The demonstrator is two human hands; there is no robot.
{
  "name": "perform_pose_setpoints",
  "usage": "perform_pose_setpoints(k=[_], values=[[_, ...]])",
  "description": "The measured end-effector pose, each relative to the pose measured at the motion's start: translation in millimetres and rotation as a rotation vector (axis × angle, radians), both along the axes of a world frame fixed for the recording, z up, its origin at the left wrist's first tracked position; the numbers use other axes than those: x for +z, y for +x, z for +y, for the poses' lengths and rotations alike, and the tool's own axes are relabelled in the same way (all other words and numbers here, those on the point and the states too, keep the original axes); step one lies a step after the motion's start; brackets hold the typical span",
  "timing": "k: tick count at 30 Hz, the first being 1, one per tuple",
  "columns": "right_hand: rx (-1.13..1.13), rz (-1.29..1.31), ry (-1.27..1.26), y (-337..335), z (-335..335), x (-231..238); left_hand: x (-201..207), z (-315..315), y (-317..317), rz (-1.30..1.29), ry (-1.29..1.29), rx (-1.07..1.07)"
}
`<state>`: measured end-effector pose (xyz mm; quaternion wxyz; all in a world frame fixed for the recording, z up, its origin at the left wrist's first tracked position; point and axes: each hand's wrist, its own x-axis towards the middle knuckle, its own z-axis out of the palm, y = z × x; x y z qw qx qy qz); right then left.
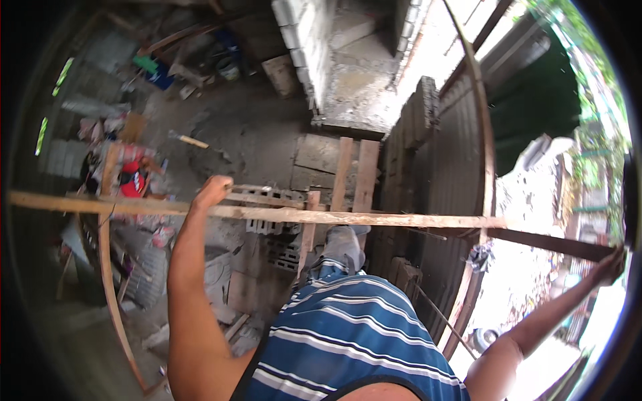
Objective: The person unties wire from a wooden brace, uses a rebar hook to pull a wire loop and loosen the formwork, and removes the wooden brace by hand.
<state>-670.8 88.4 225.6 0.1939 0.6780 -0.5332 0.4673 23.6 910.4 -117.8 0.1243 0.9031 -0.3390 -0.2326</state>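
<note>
A long wooden beam (287,215) runs across in front of my body. My left hand (215,189) is closed just beyond this beam, the forearm crossing over it. A thin pale strip (251,189) lies beside that fist; whether the fingers hold it I cannot make out. At the far right my right hand (610,266) is closed around the outer end of a dark wooden beam (558,244), the arm stretched out. Two short planks (354,175) lie beyond the long beam, near my foot (344,246).
Hollow concrete blocks (273,224) are stacked below the beam. A light-handled tool (192,141) lies on the floor. Wooden posts (107,267) stand at the left. Corrugated metal sheeting (458,140) forms the right wall. A block wall (301,47) rises at the back.
</note>
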Motion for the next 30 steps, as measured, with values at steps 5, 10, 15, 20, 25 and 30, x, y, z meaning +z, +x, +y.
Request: perform_pose_setpoints(k=[5, 10, 15, 20, 25, 30], values=[[0.162, -0.406, 0.097, 26.7, 29.8, 1.2, 6.0, -5.6, -3.6, -0.005, -0.03, -0.153], [0.064, -0.428, 0.071, 50.5, 53.7, 7.1, 10.4, -2.0, -1.0, -0.117, 0.127, -0.299], [0.144, -0.407, 0.059, 46.3, 49.3, 5.7, -21.6, -12.0, 11.5, 0.115, 0.425, -0.278], [0.331, -0.519, -0.049, 53.1, 49.7, 1.3, -84.9, -31.3, 11.2, 0.29, 0.687, -0.496], [0.208, -0.48, -0.018, 68.6, 69.9, 2.4, -116.6, -23.1, 26.7, 0.54, 0.658, -0.56], [0.158, -0.435, -0.128, 87.8, 85.4, 4.4, -82.8, -70.6, 44.9, 0.271, 0.063, 0.108]])
